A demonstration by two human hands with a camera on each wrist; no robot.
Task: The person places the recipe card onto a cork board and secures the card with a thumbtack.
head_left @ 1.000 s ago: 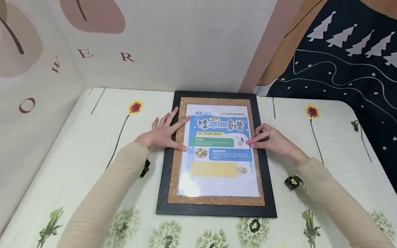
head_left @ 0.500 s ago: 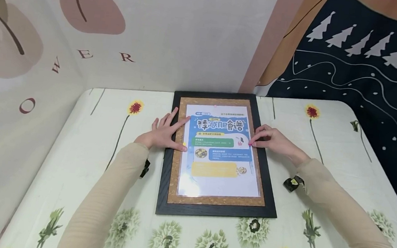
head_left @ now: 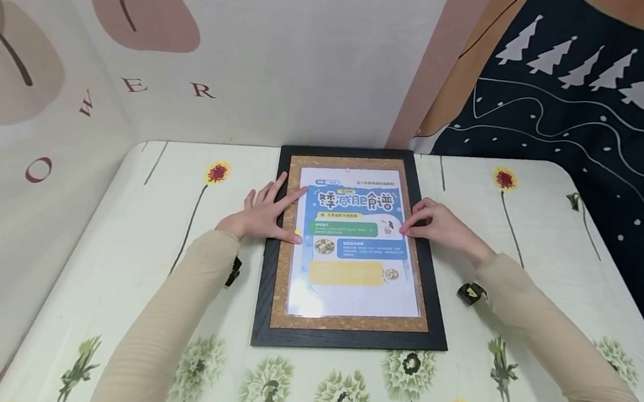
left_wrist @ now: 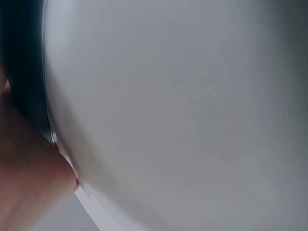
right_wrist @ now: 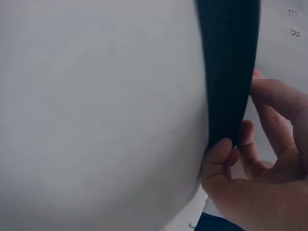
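Note:
A black-framed cork board (head_left: 348,339) lies on the table in the head view. On it is a printed sheet (head_left: 356,300) with blue, green and yellow panels and a glossy surface. My left hand (head_left: 260,215) rests spread over the board's left side, fingers on the frame and thumb on the sheet's left edge. A small yellow pushpin (head_left: 297,232) shows just above that thumb. At the sheet's right edge my right hand (head_left: 437,227) pinches a small pink pushpin (head_left: 402,231), mostly hidden by the fingertips. Both wrist views show mostly a blurred pale surface.
A flowered cloth covers the table (head_left: 137,274). The board's far edge lies close to the pale wall (head_left: 288,64). A dark curtain with white trees (head_left: 571,114) hangs at the back right. Dark wrist cameras (head_left: 471,294) sit under both sleeves.
My right hand's fingertips drew slightly right, toward the sheet's edge, then came back left. The left hand, the sheet and the board keep their places. The head view has shifted a little.

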